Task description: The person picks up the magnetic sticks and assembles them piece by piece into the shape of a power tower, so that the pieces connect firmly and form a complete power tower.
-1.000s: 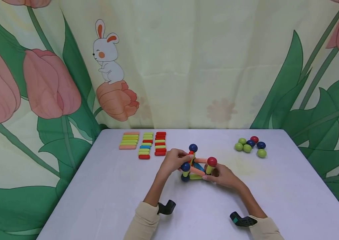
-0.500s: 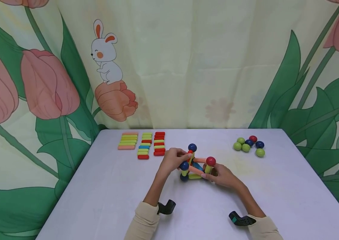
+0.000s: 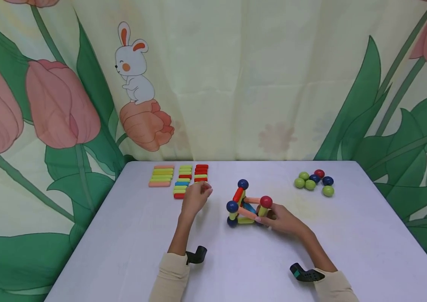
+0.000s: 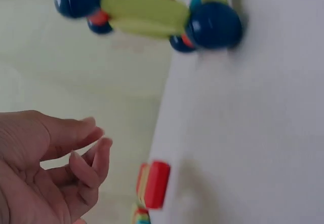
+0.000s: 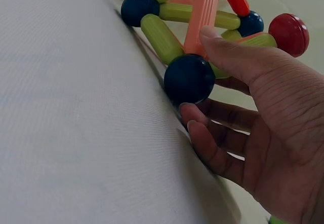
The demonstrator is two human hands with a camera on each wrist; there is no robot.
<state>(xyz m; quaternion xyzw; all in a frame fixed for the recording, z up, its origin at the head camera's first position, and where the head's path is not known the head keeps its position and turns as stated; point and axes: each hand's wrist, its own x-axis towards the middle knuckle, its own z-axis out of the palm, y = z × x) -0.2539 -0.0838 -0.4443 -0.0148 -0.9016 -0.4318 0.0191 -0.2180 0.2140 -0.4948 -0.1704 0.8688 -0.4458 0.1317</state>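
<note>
We see a tulip-printed curtain point(image 3: 213, 84) behind, then the white table point(image 3: 123, 251). Near its middle stands a frame of rods and balls point(image 3: 246, 213). At the frame's four o'clock we find the right hand point(image 3: 283, 219), thumb and fingers clamped on its corner, thumb against a salmon rod point(image 5: 203, 19). At nine o'clock we see the left hand point(image 3: 193, 199), fingers loosely curled, tips just apart from the thumb. We spot loose rods point(image 3: 182, 183) at ten, loose balls point(image 3: 310, 184) at two
</note>
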